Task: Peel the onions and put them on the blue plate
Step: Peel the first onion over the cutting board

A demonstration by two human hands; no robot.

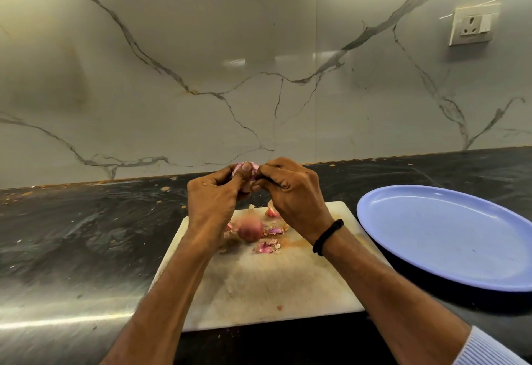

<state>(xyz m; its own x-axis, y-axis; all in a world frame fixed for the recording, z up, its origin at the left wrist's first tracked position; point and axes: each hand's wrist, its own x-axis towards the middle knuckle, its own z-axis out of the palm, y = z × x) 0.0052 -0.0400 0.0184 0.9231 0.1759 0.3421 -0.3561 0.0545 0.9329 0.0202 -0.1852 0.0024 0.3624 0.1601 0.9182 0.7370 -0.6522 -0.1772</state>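
Gripping pink papery onion point(253, 167): left hand point(213, 197), right hand point(291, 195).

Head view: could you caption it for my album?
Left hand and right hand peel an onion above a cutting board holding a second onion; blue plate alongside.

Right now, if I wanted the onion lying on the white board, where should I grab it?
Grab the onion round its plump middle, coming from above, I'd say: it is round, lies free on the cutting board, and nothing covers its top.
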